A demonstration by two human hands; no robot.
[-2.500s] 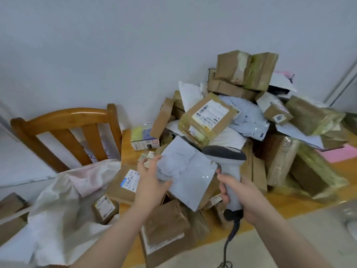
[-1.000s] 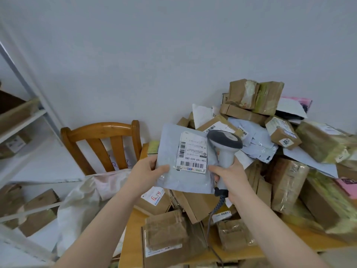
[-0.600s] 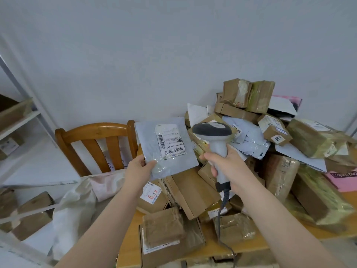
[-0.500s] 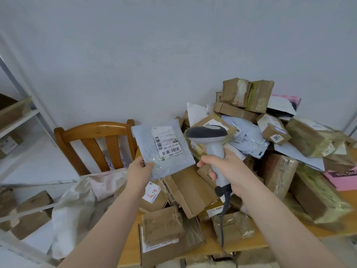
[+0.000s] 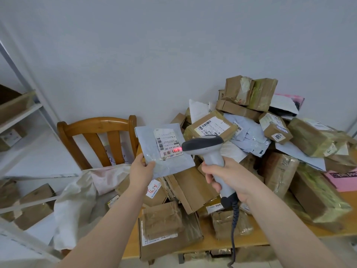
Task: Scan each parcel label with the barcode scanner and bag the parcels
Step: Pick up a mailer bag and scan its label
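Wooden table (image 5: 257,240) against a white wall, heaped with parcels (image 5: 307,136): a grey mailer (image 5: 149,140) is mid-scan
The left hand (image 5: 142,172) pinches the mailer's lower corner, holding it above the table's left end; the right hand (image 5: 229,177) grips the scanner (image 5: 204,147), its red line on the label (image 5: 168,144). Next, I judge, the mailer goes down-left into the white bag (image 5: 77,206) by the chair (image 5: 98,124); boxes at the table edge crowd that path

I see one view only: head camera, wide-angle, looking forward-down, close over table (image 5: 347,200), facing wall (image 5: 173,55).
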